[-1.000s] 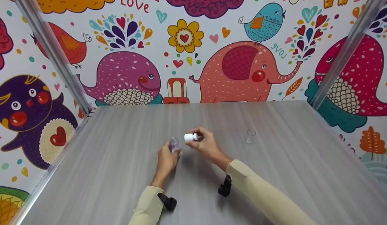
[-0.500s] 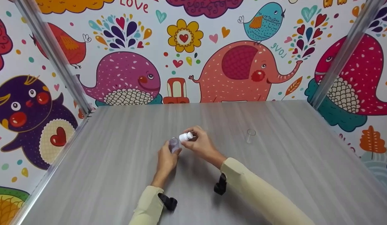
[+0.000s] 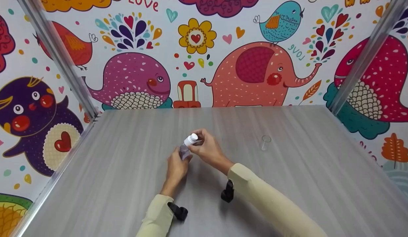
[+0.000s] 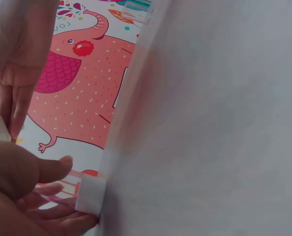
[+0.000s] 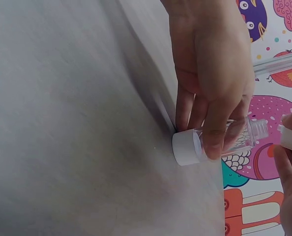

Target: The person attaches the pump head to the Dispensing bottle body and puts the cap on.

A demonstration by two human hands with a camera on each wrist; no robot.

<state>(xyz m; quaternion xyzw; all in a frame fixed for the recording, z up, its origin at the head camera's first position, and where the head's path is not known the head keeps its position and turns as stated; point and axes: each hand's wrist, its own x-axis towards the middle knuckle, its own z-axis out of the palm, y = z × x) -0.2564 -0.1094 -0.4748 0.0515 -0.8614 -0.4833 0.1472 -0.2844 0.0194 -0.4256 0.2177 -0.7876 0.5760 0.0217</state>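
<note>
My left hand (image 3: pixel 177 165) grips a small clear bottle (image 3: pixel 184 153) upright on the table. In the right wrist view its white base (image 5: pixel 186 148) and bare threaded neck (image 5: pixel 260 129) show, with the thumb and fingers round the clear body. My right hand (image 3: pixel 209 148) pinches a white pump top (image 3: pixel 190 139), tilted, just over the bottle's mouth. A narrow gap parts the white top (image 5: pixel 291 139) from the neck in the right wrist view. Only part of that top shows past the right fingers. In the left wrist view the white base (image 4: pixel 91 194) stands by the left fingers.
A clear, cup-shaped cap (image 3: pixel 265 143) stands on the grey table (image 3: pixel 125 184), right of my right hand. A wall with printed animals (image 3: pixel 250 79) rises along the table's back edge. Metal posts (image 3: pixel 64 65) frame the sides.
My right hand has moved left toward the bottle and turned the white pump top from lying sideways to more upright, over the mouth. The left hand and bottle stay in place.
</note>
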